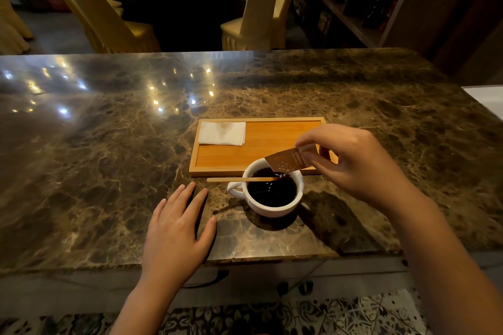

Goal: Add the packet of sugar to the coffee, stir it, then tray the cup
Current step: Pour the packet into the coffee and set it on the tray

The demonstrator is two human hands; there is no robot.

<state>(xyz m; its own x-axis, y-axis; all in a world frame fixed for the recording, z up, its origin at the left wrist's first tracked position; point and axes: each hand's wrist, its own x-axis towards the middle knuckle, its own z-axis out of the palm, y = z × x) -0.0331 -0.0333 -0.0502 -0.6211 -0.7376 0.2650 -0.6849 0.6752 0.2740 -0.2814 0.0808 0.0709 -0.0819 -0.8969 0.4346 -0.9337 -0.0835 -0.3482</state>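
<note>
My right hand (351, 160) has its grip pinched on the sugar packet (290, 162), tilted over the coffee cup (272, 190) on the tabletop (109, 158), while my left hand (177, 228) lies flat and released beside it.

Cups: one, white cup (272, 198);
Sugar packets: one, sugar packet (288, 162);
Stir sticks: one, stir stick (239, 179);
Trays: one, wooden tray (269, 144);
Napkins: one, napkin (221, 133);
Hands: two, left hand (177, 234), right hand (353, 163)
</note>
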